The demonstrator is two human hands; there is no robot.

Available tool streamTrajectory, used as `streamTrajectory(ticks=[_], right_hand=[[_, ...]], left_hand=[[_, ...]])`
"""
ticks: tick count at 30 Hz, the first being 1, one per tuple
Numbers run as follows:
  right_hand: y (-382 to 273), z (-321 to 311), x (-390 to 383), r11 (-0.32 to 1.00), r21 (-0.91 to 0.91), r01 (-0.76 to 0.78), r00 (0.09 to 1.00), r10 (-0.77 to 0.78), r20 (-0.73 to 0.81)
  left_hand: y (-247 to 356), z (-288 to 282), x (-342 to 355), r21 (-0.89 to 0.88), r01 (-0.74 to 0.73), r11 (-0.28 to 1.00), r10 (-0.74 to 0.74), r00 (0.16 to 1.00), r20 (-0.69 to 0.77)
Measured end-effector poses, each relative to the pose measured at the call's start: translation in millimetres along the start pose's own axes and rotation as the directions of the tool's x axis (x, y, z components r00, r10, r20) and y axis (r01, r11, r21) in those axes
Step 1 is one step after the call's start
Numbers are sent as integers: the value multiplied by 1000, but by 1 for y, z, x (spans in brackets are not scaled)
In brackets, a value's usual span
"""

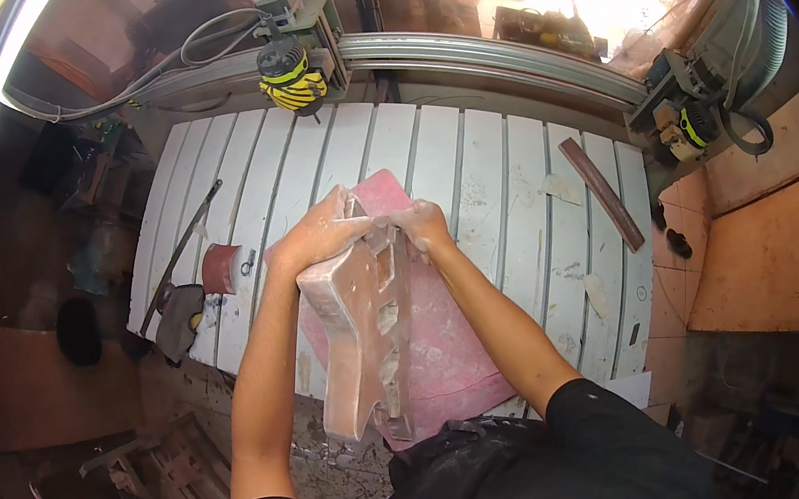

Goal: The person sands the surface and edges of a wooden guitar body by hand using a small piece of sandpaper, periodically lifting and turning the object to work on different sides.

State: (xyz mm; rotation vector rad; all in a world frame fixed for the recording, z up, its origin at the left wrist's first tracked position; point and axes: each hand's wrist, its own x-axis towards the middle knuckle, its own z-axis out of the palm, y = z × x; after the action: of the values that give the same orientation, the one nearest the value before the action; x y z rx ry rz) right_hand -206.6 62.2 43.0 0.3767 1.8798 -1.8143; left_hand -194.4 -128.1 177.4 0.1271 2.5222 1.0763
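Observation:
A dusty, pale-brown shaped wooden body (343,358) with cut-out cavities is propped on edge, lying lengthwise away from me. My left hand (321,226) is closed over its far end, and my right hand (422,226) grips that same end from the right side. Both hands are powdered with pale dust. Beneath the body a pink, dust-streaked sheet (453,348) lies on the white slatted table (494,197), its corner showing just beyond my fingers. Some fingertips are hidden behind the body.
Left on the table: a long dark bar (181,246), reddish cylinder (218,269), grey padded object (181,324). Right: a brown wooden strip (601,193). Behind runs a metal rail (486,60) carrying two router units (291,79) (692,130). A plywood panel (763,252) stands at right.

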Motion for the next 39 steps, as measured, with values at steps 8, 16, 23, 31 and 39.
streamTrajectory(ticks=[8,16,23,31,39], right_hand=[[-31,8,-21,996,48,71,994,-66,-90],[-16,4,-14,998,62,-11,1000,9,19],[-12,-5,-5,998,-61,-1,999,4,37],[-3,8,-11,992,116,-55,991,40,128],[8,-5,24,996,73,59,998,-57,-31]], left_hand=[[-1,-3,-1,61,23,998,-20,999,-40],[3,0,-3,35,32,999,-31,999,-12],[2,0,1,41,-9,999,10,1000,-29],[-1,-3,-11,77,34,996,-32,999,-25],[8,-3,-6,26,40,999,-40,999,-23]])
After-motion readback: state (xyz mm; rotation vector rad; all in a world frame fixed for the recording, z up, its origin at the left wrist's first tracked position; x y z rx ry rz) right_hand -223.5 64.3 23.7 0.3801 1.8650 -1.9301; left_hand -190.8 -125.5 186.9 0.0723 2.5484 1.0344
